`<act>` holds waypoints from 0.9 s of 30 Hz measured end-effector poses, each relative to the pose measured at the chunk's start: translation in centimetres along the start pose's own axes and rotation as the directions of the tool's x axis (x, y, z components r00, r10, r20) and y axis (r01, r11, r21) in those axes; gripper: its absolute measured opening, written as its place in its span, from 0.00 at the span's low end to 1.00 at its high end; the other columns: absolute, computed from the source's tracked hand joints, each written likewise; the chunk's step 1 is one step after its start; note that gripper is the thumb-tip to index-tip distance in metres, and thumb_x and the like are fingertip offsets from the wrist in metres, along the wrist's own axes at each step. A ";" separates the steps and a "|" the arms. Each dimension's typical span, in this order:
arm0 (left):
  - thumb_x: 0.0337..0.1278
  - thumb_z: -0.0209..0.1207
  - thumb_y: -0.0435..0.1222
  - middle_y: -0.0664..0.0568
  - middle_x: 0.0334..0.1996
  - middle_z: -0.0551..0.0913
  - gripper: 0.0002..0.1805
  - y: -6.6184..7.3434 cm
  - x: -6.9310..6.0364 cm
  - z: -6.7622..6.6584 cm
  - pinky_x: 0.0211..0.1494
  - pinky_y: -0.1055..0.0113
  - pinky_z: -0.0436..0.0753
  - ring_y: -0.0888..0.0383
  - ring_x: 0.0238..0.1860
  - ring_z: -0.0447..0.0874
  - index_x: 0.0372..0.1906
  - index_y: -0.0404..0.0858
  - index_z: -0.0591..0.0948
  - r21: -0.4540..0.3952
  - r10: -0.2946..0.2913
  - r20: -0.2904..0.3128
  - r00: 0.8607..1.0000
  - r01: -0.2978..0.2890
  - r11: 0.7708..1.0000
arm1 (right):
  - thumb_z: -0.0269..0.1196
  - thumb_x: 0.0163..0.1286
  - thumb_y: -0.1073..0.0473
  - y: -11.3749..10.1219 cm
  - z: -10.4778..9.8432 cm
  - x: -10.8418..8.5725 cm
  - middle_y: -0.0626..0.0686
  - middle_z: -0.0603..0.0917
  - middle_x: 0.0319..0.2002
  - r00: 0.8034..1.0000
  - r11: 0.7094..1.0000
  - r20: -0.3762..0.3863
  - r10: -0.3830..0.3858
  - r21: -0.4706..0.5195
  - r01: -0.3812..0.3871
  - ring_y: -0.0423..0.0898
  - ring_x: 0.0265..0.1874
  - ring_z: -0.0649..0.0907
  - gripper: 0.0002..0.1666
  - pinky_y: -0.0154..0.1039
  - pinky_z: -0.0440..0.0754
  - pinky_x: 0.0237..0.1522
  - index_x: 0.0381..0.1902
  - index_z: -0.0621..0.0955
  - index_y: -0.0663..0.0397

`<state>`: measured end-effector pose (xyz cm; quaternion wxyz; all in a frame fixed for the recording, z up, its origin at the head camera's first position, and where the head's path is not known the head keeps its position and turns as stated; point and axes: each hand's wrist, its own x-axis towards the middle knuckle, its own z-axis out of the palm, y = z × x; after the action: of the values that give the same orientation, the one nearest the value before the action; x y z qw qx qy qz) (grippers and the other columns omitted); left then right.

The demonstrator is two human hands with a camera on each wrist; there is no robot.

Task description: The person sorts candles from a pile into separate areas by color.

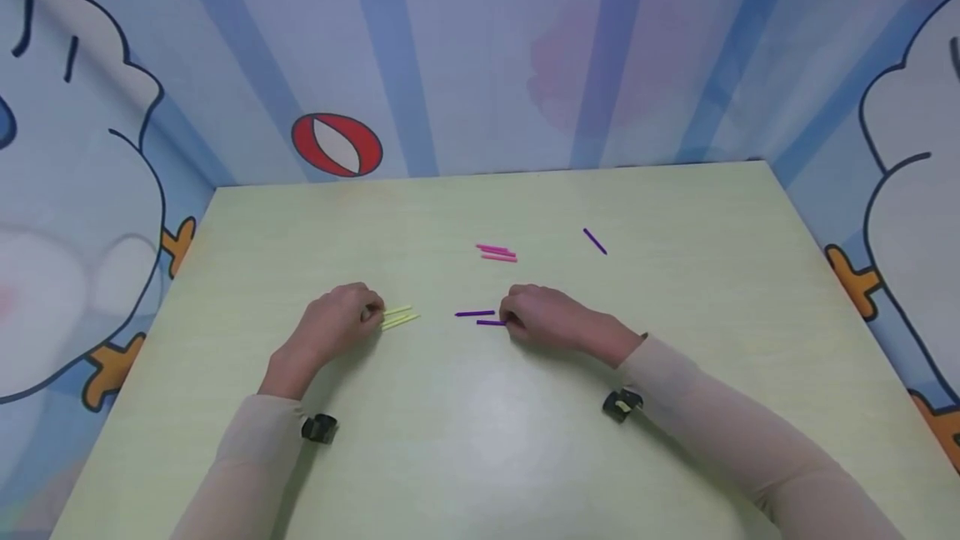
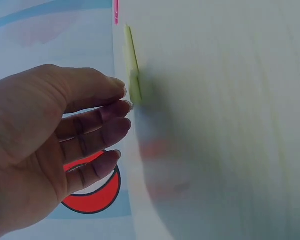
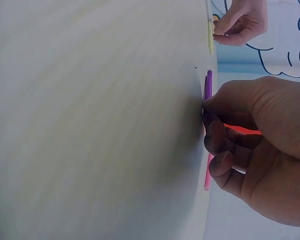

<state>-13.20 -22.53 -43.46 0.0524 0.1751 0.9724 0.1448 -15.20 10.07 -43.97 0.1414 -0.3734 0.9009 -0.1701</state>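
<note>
Several thin yellow sticks (image 1: 399, 321) lie close together left of the middle of the table. My left hand (image 1: 339, 319) has its thumb and forefinger pinched at their left ends; the other fingers are loosely bent in the left wrist view. Near the middle, my right hand (image 1: 546, 319) pinches a purple stick (image 3: 208, 85) between thumb and forefinger, its right end hidden by the fingertips. Another purple stick (image 1: 474, 313) lies just behind it, pointing nearly the same way. Several short pink sticks (image 1: 497, 253) lie in a bunch beyond the right hand.
A single purple stick (image 1: 595, 242) lies slanted at the back right. The pale wooden table (image 1: 480, 457) meets blue striped walls (image 1: 487, 65) with cartoon pictures at the back and both sides. Small black devices (image 1: 320, 428) sit at both wrists.
</note>
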 end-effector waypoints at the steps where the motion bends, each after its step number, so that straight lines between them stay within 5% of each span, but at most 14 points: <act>1: 0.63 0.61 0.33 0.50 0.37 0.84 0.06 0.1 0.1 -0.1 0.38 0.55 0.81 0.55 0.34 0.79 0.39 0.38 0.87 0.001 0.005 -0.001 1.000 -0.005 1.000 | 0.62 0.69 0.65 0.0 0.0 0.0 0.50 0.81 0.38 1.000 1.000 -0.001 0.000 -0.001 0.000 0.44 0.38 0.79 0.08 0.40 0.80 0.45 0.43 0.86 0.58; 27: 0.65 0.63 0.35 0.50 0.44 0.85 0.10 7.0 3.5 0.8 0.48 0.57 0.82 0.54 0.43 0.83 0.48 0.38 0.87 -0.015 0.154 0.086 0.984 -0.153 0.988 | 0.62 0.69 0.65 -0.3 -0.3 0.0 0.51 0.81 0.37 1.000 1.000 0.007 0.004 -0.011 -0.004 0.44 0.36 0.79 0.08 0.40 0.80 0.44 0.43 0.85 0.59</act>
<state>-14.06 -14.75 -42.31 0.0838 0.2556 0.9522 0.1448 -15.09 9.91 -43.60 0.1427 -0.3731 0.9020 -0.1635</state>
